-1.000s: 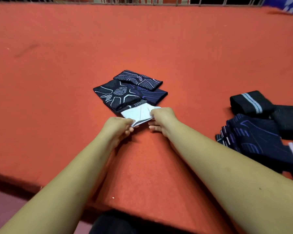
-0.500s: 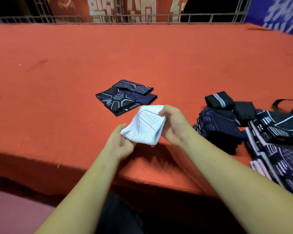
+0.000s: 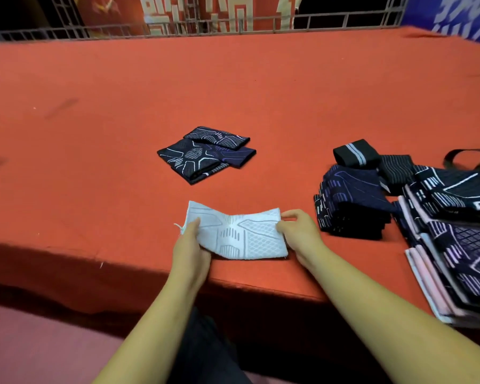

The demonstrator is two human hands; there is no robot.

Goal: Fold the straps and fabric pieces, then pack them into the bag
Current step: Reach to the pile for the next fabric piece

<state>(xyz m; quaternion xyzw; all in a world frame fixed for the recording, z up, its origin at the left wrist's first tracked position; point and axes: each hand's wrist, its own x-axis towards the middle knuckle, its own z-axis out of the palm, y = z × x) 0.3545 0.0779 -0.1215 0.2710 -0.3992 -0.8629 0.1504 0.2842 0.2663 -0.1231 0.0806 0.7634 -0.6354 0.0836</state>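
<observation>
Wide red felt-covered table, and on its right the tall stack of dark patterned and pale pink fabric pieces runs out of shot, so there's no counting what's left. A black strap loop peeks out behind it. Bag handle? I can't tell; no bag plainly shows. Folded navy pieces with white line patterns sit mid-table. Near the front edge, the white knitted fabric piece hangs spread between left hand and right hand, each pinching one end, middle sagging. Uneven pull could skew the fold, and that loose white thread by the left thumb might snag.
</observation>
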